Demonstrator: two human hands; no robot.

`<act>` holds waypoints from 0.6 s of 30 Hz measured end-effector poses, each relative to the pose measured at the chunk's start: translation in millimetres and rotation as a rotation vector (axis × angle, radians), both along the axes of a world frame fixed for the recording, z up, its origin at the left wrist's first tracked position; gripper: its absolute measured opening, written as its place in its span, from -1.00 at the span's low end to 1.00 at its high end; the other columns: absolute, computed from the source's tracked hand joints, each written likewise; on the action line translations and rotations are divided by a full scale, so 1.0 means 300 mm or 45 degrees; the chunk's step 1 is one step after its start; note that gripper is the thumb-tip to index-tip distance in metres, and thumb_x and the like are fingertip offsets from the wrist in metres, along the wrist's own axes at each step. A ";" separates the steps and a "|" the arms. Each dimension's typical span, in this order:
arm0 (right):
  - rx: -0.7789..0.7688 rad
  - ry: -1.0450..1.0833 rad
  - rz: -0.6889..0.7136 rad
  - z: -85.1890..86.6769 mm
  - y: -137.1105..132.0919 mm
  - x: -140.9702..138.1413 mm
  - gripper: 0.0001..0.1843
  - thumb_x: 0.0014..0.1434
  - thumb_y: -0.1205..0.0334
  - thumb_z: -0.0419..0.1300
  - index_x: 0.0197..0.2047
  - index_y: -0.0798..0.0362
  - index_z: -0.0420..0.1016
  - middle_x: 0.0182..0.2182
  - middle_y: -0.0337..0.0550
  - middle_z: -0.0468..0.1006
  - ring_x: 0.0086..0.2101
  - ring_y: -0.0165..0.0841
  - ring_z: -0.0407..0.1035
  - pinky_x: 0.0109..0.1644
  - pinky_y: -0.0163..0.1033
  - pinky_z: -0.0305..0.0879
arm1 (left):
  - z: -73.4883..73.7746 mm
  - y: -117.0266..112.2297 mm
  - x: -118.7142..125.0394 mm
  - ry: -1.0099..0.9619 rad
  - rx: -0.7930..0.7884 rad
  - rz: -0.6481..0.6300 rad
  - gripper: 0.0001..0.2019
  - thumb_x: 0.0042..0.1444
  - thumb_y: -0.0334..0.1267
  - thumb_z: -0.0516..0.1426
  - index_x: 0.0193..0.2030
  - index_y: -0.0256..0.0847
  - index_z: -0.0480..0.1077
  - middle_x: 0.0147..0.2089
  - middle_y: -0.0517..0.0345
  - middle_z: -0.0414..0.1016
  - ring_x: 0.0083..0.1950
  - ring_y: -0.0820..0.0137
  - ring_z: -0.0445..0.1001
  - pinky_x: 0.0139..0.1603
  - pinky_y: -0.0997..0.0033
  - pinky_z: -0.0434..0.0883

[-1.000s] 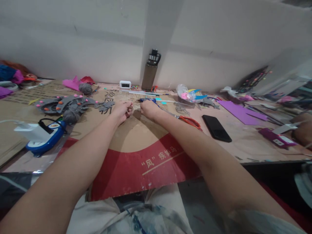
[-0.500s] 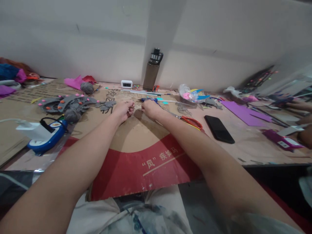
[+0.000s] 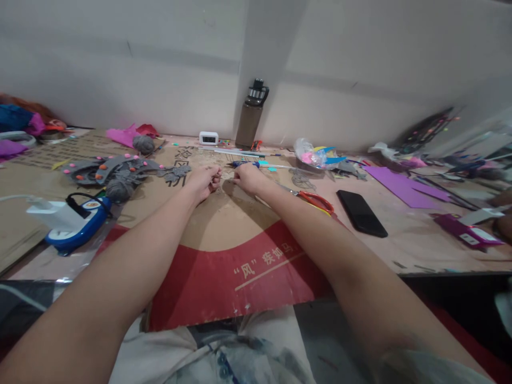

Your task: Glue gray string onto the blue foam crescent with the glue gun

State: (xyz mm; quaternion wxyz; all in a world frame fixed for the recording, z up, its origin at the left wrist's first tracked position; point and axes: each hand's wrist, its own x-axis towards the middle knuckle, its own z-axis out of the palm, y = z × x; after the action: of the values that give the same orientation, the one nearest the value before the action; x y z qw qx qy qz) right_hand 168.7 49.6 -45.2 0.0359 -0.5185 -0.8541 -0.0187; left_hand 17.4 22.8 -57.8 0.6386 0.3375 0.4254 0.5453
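Over the cardboard sheet [image 3: 224,229] my left hand [image 3: 205,184] is closed, its fingers curled in and pinched. Just to its right, a small gap apart, my right hand [image 3: 248,179] is closed with the knuckles up. Whatever the fingers of either hand hold is hidden or too small to make out. Behind my right hand lies a blue tool [image 3: 240,163], partly covered by it. Red-handled scissors [image 3: 316,200] rest beside my right forearm. Left of my left hand are a grey yarn-wrapped piece [image 3: 176,173] and a curved grey piece [image 3: 108,169] with pink and orange beads.
A tall bottle [image 3: 250,117] and a small white clock [image 3: 208,138] stand by the wall. A blue power strip [image 3: 76,234] with a white charger is at left. To the right are a black phone [image 3: 361,212], purple sheets [image 3: 404,186], a filled bowl [image 3: 314,157] and a purple box [image 3: 466,230].
My hands stay nearly in place, with only a tiny shift of my right hand to the right. At the right edge, another person's hand has drawn back.
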 end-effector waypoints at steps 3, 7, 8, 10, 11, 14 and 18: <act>0.006 0.019 -0.026 -0.005 -0.003 -0.009 -0.76 0.14 0.33 0.10 -0.24 0.19 0.59 -0.24 0.11 0.58 -0.22 -0.25 0.45 -0.14 -0.30 0.27 | -0.001 -0.002 0.000 0.015 0.005 0.008 -0.81 0.13 -0.47 0.06 -0.50 -0.31 0.29 -0.61 0.26 0.20 -0.70 0.66 0.09 -0.73 0.68 0.01; 0.008 0.054 -0.049 -0.017 -0.001 0.003 -0.74 0.15 0.33 0.08 -0.21 0.20 0.57 -0.21 0.10 0.58 -0.23 -0.27 0.44 -0.16 -0.31 0.27 | 0.001 -0.011 -0.003 -0.002 0.014 0.008 -0.81 0.12 -0.48 0.07 -0.51 -0.31 0.28 -0.58 0.24 0.23 -0.69 0.67 0.10 -0.72 0.69 0.03; 0.006 0.062 -0.041 -0.018 -0.001 0.010 -0.74 0.16 0.32 0.07 -0.20 0.19 0.57 -0.22 0.07 0.58 -0.23 -0.29 0.44 -0.16 -0.33 0.27 | 0.002 -0.011 -0.003 -0.011 0.017 0.002 -0.81 0.12 -0.49 0.06 -0.52 -0.31 0.28 -0.58 0.24 0.23 -0.69 0.67 0.10 -0.72 0.69 0.03; 0.000 0.078 -0.018 -0.018 -0.003 0.025 -0.74 0.18 0.29 0.07 -0.18 0.15 0.56 -0.21 0.00 0.59 -0.23 -0.34 0.44 -0.16 -0.36 0.26 | 0.001 -0.010 -0.004 -0.023 0.017 0.001 -0.80 0.12 -0.49 0.07 -0.53 -0.31 0.27 -0.59 0.25 0.21 -0.69 0.67 0.10 -0.72 0.69 0.03; -0.002 0.076 -0.002 -0.016 -0.006 0.031 -0.74 0.19 0.27 0.07 -0.17 0.13 0.56 -0.21 -0.03 0.59 -0.22 -0.36 0.43 -0.16 -0.37 0.26 | 0.000 -0.007 -0.004 -0.022 0.014 0.000 -0.80 0.11 -0.49 0.08 -0.53 -0.31 0.27 -0.60 0.25 0.20 -0.69 0.67 0.10 -0.72 0.69 0.02; 0.005 0.007 0.057 -0.004 -0.014 0.031 -0.76 0.17 0.29 0.09 -0.17 0.09 0.56 -0.20 -0.05 0.59 -0.20 -0.35 0.44 -0.14 -0.36 0.25 | -0.006 0.004 -0.005 -0.001 0.020 -0.006 -0.80 0.11 -0.50 0.07 -0.52 -0.30 0.28 -0.59 0.25 0.21 -0.70 0.66 0.10 -0.73 0.69 0.02; 0.017 -0.090 0.061 0.010 -0.019 -0.006 -0.76 0.11 0.38 0.08 -0.25 0.18 0.58 -0.25 0.11 0.59 -0.21 -0.20 0.46 -0.16 -0.26 0.29 | -0.011 0.010 -0.006 0.020 0.033 -0.012 -0.81 0.11 -0.50 0.06 -0.52 -0.31 0.29 -0.58 0.23 0.23 -0.69 0.66 0.11 -0.72 0.68 0.02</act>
State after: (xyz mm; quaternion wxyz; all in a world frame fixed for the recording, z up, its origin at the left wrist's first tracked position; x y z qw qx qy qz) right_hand 166.8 43.8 -42.2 0.0095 -0.4966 -0.8669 -0.0420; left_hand 15.6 25.9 -61.0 0.6333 0.3518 0.4218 0.5452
